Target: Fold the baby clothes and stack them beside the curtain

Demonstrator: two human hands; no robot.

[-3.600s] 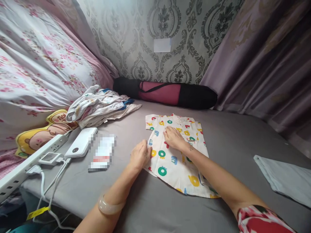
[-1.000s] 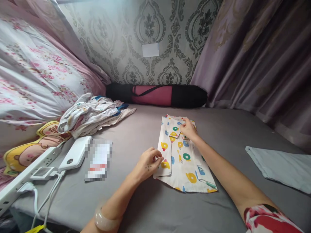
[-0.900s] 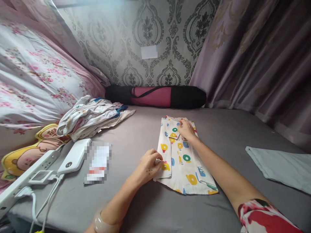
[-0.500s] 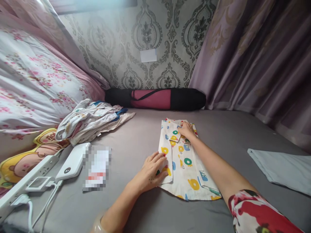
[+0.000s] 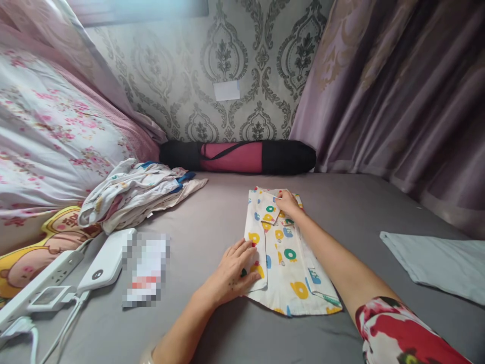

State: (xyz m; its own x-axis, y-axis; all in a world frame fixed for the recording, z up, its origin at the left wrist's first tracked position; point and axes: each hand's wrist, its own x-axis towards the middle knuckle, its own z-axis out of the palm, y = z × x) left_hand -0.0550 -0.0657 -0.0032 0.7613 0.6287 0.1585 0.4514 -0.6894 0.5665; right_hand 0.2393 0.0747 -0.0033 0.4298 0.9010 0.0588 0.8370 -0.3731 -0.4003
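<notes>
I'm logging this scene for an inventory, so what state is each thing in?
Printed shirt: lying flat, both sides folded inward
Clothes pile: loosely heaped, crumpled
Pale blue-grey cloth: folded, lying flat
Power bank: lying flat; on or off unclear
Power strip: in use, with a plug inserted
Long bag: lying stretched out
Right-hand curtain: hanging in folds
</notes>
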